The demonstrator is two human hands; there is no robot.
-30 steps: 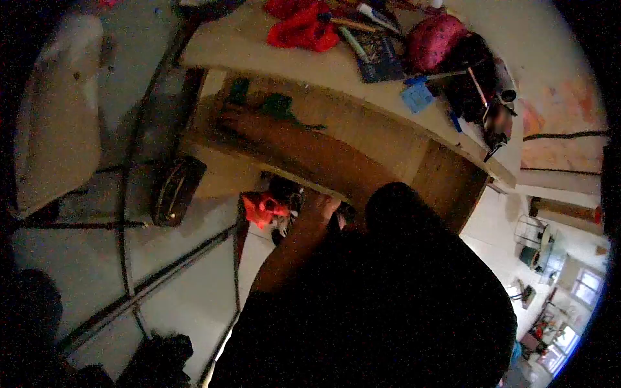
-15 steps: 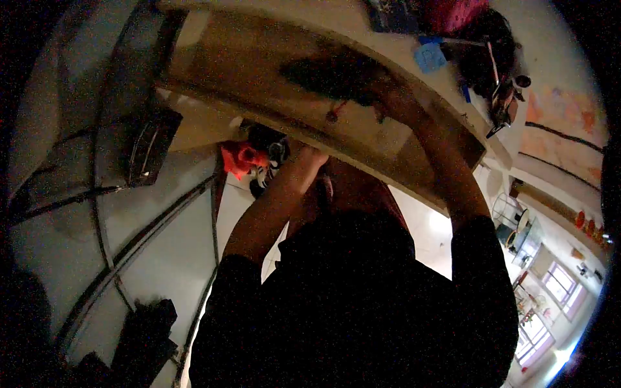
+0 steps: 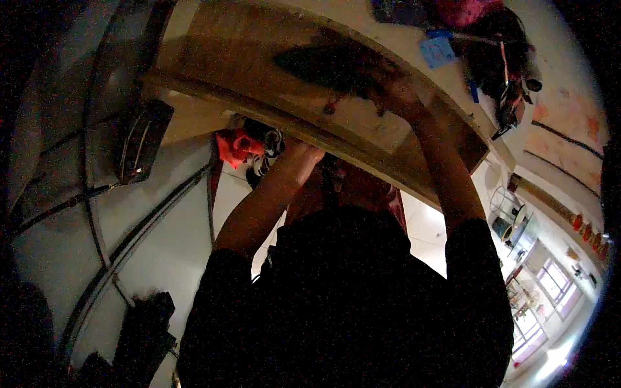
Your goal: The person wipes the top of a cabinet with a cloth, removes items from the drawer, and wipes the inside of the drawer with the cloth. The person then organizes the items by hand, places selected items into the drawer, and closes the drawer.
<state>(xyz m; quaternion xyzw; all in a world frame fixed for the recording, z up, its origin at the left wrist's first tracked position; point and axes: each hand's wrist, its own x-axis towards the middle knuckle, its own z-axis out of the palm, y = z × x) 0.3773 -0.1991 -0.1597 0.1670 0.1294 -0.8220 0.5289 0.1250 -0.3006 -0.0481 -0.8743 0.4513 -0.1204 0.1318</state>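
Observation:
A wooden drawer point(image 3: 259, 116) is pulled out in front of my body. Inside it lies a dark, soft-looking bundle point(image 3: 323, 70), too dim to name. My right hand point(image 3: 396, 94) reaches into the drawer at the right end of this bundle; shadow hides how its fingers are set. A small round reddish thing point(image 3: 330, 108) lies beside the bundle, on the side nearer me. My left hand point(image 3: 305, 155) is at the drawer's front board, from below, and its fingers are hidden behind the wood.
A red cloth or bag point(image 3: 237, 149) is below the drawer's left part, beside dark and white items. On the surface beyond lie a blue packet point(image 3: 438, 52) and a dark heap point(image 3: 498, 48). A dark case point(image 3: 145, 141) stands on the left. Windows point(image 3: 557, 279) show far right.
The view has shifted slightly. My right hand stays in the drawer by the dark bundle, and my left hand stays at the front board.

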